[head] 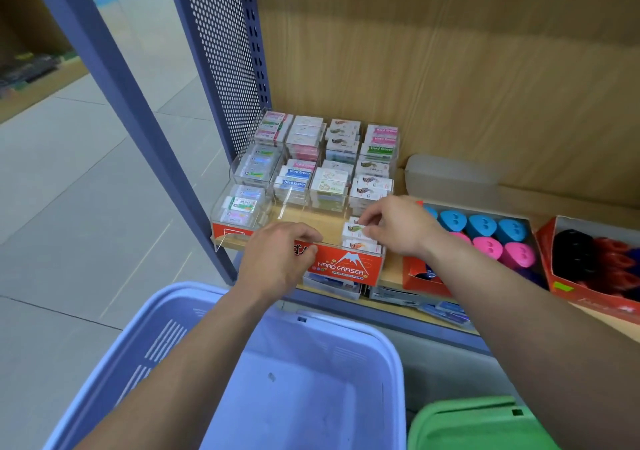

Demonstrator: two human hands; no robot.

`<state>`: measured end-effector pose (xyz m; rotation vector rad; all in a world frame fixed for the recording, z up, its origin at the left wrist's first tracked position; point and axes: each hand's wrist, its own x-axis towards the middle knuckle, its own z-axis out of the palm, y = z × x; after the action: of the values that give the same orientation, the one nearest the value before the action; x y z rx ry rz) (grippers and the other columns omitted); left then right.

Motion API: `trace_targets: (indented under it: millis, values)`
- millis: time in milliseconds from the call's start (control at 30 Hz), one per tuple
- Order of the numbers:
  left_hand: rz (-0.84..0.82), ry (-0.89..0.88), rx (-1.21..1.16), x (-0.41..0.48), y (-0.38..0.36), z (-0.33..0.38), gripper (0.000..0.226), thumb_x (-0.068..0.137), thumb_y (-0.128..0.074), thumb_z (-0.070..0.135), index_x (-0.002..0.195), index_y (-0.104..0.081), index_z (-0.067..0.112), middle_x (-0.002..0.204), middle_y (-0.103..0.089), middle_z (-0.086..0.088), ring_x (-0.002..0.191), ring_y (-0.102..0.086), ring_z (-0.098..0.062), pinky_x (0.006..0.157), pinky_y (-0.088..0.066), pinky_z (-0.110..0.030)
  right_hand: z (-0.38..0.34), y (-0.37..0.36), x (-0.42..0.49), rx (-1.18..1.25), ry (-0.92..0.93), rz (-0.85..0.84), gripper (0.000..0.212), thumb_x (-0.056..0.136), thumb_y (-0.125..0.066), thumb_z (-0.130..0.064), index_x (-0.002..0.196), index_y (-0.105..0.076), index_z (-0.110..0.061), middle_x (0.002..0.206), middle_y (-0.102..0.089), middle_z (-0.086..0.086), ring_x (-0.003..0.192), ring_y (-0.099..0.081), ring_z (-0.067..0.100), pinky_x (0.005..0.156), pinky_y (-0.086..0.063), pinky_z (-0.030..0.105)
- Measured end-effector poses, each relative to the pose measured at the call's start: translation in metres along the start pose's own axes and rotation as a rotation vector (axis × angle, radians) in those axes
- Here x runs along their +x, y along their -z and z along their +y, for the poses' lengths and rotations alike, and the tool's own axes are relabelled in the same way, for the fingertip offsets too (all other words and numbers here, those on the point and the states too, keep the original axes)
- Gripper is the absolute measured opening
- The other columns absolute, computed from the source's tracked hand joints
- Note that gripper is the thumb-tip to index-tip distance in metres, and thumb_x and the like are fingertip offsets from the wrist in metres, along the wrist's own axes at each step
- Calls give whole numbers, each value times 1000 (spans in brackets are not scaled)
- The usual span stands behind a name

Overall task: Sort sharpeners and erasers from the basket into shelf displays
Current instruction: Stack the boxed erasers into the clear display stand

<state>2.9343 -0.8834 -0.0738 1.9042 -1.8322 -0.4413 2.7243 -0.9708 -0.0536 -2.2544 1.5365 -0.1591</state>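
Closest to me is the pale blue basket (194, 297), below the eraser display (221, 207); the part of its floor that shows holds no stock that I can make out. My left grip (277, 262) sits at the display's front lip, just left of the red HARD ERASER label (346, 266). Its fingers curl over the clear edge with the thumb on the front, so I judge it is clasping the lip to steady the display.

Behind that grip, the display's back and middle rows are packed with sleeved erasers, while the front middle pockets look bare. In the display's front right pocket lies the eraser (355, 229) I am handling, on top of others with the same fish print. My right grip (398, 228) pinches it between thumb and fingertips.

I expect it to be light and firm, a small block that will not crush. Its glossy wrap could slide in my fingers, so holding it by the two long sides and laying it flat seems safest.

Just right of the display on the shelf (393, 269) stands a red box (415, 273) of blue and pink sharpeners (485, 236), with a second box (554, 241) of dark ones beyond it. Below and right of the display, beside the basket, is a green bin (478, 425).
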Motion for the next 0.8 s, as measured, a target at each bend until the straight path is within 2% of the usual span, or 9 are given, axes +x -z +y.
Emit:
trace_targets:
  millis: [67, 133, 233, 300, 367, 500, 567, 700, 800]
  values:
    - [-35, 14, 14, 1, 3, 1, 17, 94, -67, 33, 110, -72, 34, 114, -70, 14, 108, -58, -9, 89, -44, -27, 0, 0, 1, 60, -51, 89, 15, 95, -62, -22, 92, -71, -34, 97, -69, -10, 100, -63, 16, 83, -57, 41]
    - [-40, 17, 18, 1, 3, 1, 18, 94, -67, 34, 111, -72, 35, 115, -69, 14, 108, -57, -9, 90, -44, -28, 1, -2, -1, 51, -57, 162, 15, 96, -61, -23, 93, -72, -33, 96, -68, -11, 99, -62, 15, 80, -57, 39]
    - [-25, 9, 2, 1, 0, -2, 17, 94, -67, 33, 110, -72, 35, 114, -69, 13, 107, -57, -10, 92, -45, -30, 5, -7, -5, 85, 0, 69, 10, 94, -65, -36, 100, -73, -33, 99, -72, -13, 94, -65, 9, 80, -59, 39]
    - [-16, 4, -13, 2, -2, -4, 16, 94, -67, 32, 108, -73, 35, 111, -69, 14, 106, -57, -9, 90, -43, -29, 5, -8, -7, 87, 4, -6, 25, 85, -75, -47, 106, -73, -33, 103, -71, -15, 95, -63, 6, 81, -58, 38]
    - [0, -5, -34, 3, -4, -6, 14, 94, -67, 31, 106, -73, 35, 109, -69, 14, 105, -57, -9, 89, -43, -29, 6, -8, -5, 47, -11, -3, 35, 80, -80, -45, 111, -72, -32, 106, -69, -13, 97, -62, 8, 83, -57, 38]
    - [-2, -28, -43, 6, -5, -11, 14, 94, -66, 31, 104, -74, 36, 107, -69, 16, 104, -56, -9, 91, -45, -31, 5, -9, -2, -123, 18, 226, 19, 90, -70, -40, 107, -70, -32, 112, -69, -10, 101, -61, 14, 70, -50, 31]
    - [-8, -38, -38, 7, -4, -11, 13, 94, -66, 32, 105, -74, 36, 104, -67, 18, 102, -55, -8, 91, -45, -32, 2, -13, -1, -244, 27, 264, 13, 93, -64, -37, 103, -70, -30, 109, -69, -7, 99, -62, 17, 66, -45, 30]
    - [-49, -36, -8, 7, 1, -8, 16, 96, -64, 33, 109, -73, 36, 94, -53, 26, 96, -47, -3, 89, -43, -29, -2, -15, 3, -330, 5, 170, 20, 97, -51, -35, 93, -69, -27, 99, -68, -4, 88, -64, 20, 63, -49, 32]
    - [-152, -13, 32, 4, 12, -1, 22, 97, -63, 36, 117, -70, 36, 112, -65, 19, 103, -55, -8, 87, -44, -26, -3, -7, -6, -189, -12, 86, 24, 99, -49, -36, 88, -68, -26, 99, -67, -4, 88, -63, 18, 60, -48, 31]
